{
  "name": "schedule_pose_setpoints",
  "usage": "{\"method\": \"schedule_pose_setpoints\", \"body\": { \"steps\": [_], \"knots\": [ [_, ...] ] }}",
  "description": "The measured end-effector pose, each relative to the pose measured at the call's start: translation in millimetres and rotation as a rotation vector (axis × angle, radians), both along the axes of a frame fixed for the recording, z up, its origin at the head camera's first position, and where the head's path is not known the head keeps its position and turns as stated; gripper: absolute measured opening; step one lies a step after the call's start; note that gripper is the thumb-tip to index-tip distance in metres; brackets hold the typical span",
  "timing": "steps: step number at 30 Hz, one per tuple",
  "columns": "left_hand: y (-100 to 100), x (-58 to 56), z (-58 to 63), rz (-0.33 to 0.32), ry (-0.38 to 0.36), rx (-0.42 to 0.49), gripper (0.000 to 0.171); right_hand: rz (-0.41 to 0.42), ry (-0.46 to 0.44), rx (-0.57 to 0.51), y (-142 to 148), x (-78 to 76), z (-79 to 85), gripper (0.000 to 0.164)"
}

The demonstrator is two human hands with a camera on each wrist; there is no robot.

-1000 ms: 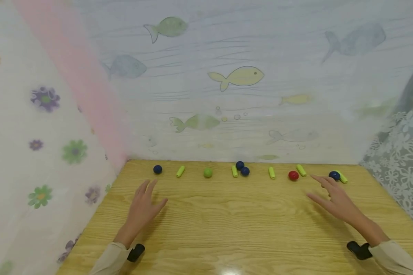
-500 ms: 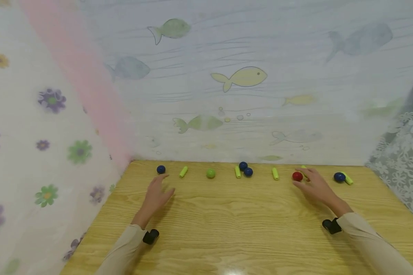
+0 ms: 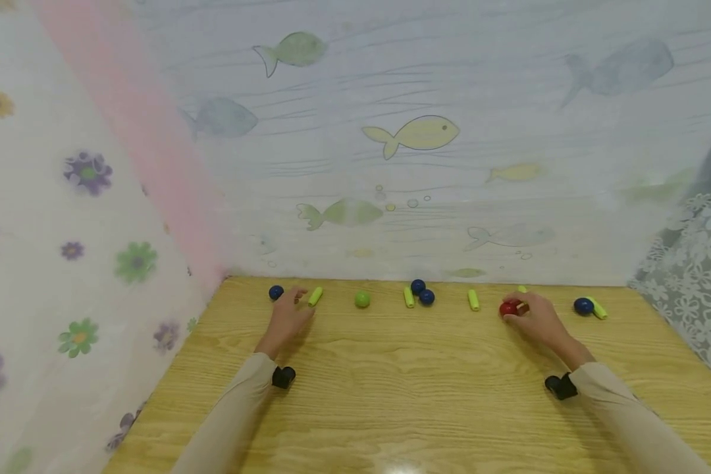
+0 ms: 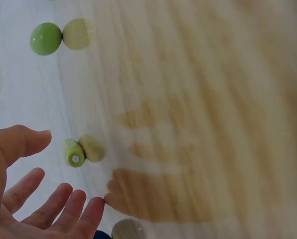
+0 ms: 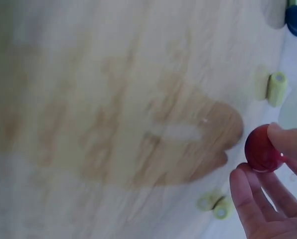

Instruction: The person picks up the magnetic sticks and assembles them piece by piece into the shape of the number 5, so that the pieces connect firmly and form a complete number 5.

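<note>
My right hand (image 3: pixel 539 321) pinches a glossy red egg-shaped ball (image 5: pixel 262 149) between thumb and fingers, near the table's far edge. Behind that hand, a yellow-green cylinder (image 3: pixel 522 288) is mostly covered in the head view. On the other side, my left hand (image 3: pixel 287 317) holds nothing. Its thumb and fingers are spread apart, close to another small yellow-green cylinder (image 4: pixel 74 153) with a pale hole in its end. A dark blue ball (image 3: pixel 276 292) lies just behind the left fingers; only its edge shows in the left wrist view.
Along the far edge lie a green ball (image 3: pixel 363 299), two blue balls (image 3: pixel 426 297) beside a cylinder (image 3: pixel 409 297), another cylinder (image 3: pixel 473 300), and a blue ball (image 3: pixel 583 306) touching a cylinder (image 3: pixel 600 308). A fish-patterned curtain (image 3: pixel 332 151) hangs behind the wooden table (image 3: pixel 391 395).
The right hand has moved left onto the red egg-shaped ball, gripped it and drawn it slightly nearer. The left hand has moved forward and right, towards the leftmost cylinder.
</note>
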State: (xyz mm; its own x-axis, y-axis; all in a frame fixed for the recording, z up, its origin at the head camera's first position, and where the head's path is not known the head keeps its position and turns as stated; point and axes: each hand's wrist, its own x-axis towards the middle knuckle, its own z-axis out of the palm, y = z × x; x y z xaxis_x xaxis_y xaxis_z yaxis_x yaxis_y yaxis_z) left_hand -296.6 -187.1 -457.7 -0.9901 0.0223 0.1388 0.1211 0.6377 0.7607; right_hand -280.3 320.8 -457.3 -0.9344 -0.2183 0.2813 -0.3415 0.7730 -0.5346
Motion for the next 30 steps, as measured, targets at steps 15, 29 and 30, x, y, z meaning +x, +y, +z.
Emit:
{"method": "schedule_pose_setpoints", "body": {
  "steps": [15, 29, 30],
  "knots": [
    [9.8, -26.0, -8.3, 0.044, -0.043, 0.049, 0.041, 0.183, -0.015, -0.142, -38.4, 60.3, 16.4, 0.027],
    [7.9, -40.6, -11.9, 0.051, -0.063, 0.118, 0.036, 0.386, -0.205, -0.256, -94.3, 108.1, 5.9, 0.027],
    [7.7, -40.9, -12.2, 0.055, -0.052, 0.119, 0.035, 0.394, -0.21, -0.254, -96.8, 109.1, 4.0, 0.027]
  ]
}}
